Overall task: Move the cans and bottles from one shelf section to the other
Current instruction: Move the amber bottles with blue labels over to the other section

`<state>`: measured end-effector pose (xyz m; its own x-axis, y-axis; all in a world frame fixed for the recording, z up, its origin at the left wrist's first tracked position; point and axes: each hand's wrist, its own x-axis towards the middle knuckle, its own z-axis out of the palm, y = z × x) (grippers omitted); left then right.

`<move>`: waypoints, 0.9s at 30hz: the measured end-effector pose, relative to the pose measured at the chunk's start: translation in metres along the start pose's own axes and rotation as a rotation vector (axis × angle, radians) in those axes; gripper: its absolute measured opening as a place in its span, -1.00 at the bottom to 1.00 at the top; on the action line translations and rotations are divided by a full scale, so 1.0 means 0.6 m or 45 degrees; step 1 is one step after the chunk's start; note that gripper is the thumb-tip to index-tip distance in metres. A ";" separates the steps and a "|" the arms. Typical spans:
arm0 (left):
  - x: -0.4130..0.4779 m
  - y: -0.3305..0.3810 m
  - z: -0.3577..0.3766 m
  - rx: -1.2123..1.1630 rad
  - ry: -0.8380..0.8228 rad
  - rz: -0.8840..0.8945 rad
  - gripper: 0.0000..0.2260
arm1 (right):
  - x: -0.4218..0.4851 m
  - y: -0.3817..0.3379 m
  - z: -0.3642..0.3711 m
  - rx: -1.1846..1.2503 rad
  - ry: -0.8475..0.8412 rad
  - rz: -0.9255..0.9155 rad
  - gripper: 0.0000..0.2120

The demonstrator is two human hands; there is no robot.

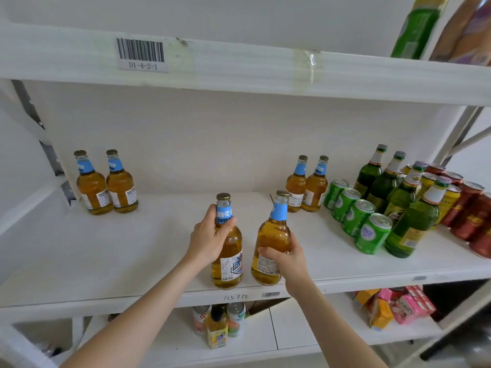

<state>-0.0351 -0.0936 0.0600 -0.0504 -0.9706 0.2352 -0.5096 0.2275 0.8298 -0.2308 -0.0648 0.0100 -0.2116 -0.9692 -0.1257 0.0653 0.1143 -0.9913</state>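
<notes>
- The left hand [210,240] is curling round the neck and shoulder of the upright bottle [230,261], with the thumb lying over its blue collar label.
- The right hand [288,258] is wrapping round the lower body of the tilted bottle [273,235], whose cap is leaning to the right.
- Both held bottles are sitting side by side, close but apart, near the front edge of the middle shelf [119,256]. Whether their bases are touching it I cannot tell.
- A pair of amber bottles [93,187] is standing at the back left of that shelf.
- Another amber pair [296,185] is standing at the back, right of centre, just beside a row of green cans [356,216].
- Green bottles [414,221] are standing to the right of those cans, with yellow cans [450,201] and red cans [473,216] crowding behind and beyond them.
- A barcode sticker [140,53] is clinging to the upper shelf's edge.
- Small drinks [218,328] and bright cartons [393,306] are sitting on the lower shelf.
</notes>
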 end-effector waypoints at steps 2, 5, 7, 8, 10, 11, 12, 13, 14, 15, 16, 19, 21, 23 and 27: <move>0.018 0.005 0.023 0.004 -0.017 0.021 -0.66 | 0.018 -0.003 -0.018 0.020 0.023 -0.006 -0.42; 0.049 0.019 0.058 -0.004 -0.032 0.023 -0.67 | 0.045 -0.008 -0.053 0.055 0.041 0.006 -0.40; 0.066 0.030 0.081 -0.026 -0.040 0.010 -0.68 | 0.061 -0.011 -0.079 0.061 0.042 0.003 -0.42; 0.073 0.036 0.094 -0.033 -0.044 0.006 -0.68 | 0.069 -0.014 -0.092 0.065 0.044 -0.003 -0.44; 0.083 0.046 0.114 -0.030 -0.054 0.008 -0.67 | 0.082 -0.020 -0.112 0.074 0.048 -0.010 -0.46; 0.088 0.052 0.125 -0.022 -0.058 0.012 -0.66 | 0.088 -0.021 -0.124 0.076 0.049 -0.011 -0.46; 0.093 0.058 0.136 -0.015 -0.059 0.016 -0.67 | 0.094 -0.022 -0.135 0.079 0.043 -0.014 -0.46; 0.096 0.064 0.147 -0.012 -0.058 0.019 -0.67 | 0.099 -0.024 -0.147 0.081 0.032 -0.016 -0.46; 0.099 0.068 0.159 -0.011 -0.053 0.020 -0.68 | 0.105 -0.025 -0.159 0.078 0.020 -0.018 -0.45; 0.102 0.073 0.171 -0.013 -0.046 0.019 -0.70 | 0.110 -0.027 -0.172 0.071 0.009 -0.020 -0.45; 0.104 0.079 0.184 -0.017 -0.040 0.015 -0.71 | 0.116 -0.029 -0.185 0.060 -0.001 -0.025 -0.45; 0.106 0.097 0.223 -0.027 -0.021 -0.001 -0.71 | 0.133 -0.038 -0.225 0.030 -0.036 -0.033 -0.45; 0.105 0.109 0.249 -0.042 0.006 -0.022 -0.70 | 0.145 -0.042 -0.252 0.003 -0.048 -0.032 -0.44; 0.104 0.120 0.274 -0.054 0.033 -0.035 -0.70 | 0.156 -0.045 -0.276 0.002 -0.057 -0.025 -0.42; 0.107 0.138 0.313 -0.069 0.068 -0.059 -0.69 | 0.184 -0.042 -0.312 0.006 -0.065 -0.020 -0.40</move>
<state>-0.2421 -0.1517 0.0488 0.0188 -0.9749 0.2218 -0.4632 0.1880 0.8661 -0.4383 -0.1339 0.0140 -0.1624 -0.9808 -0.1080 0.0670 0.0982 -0.9929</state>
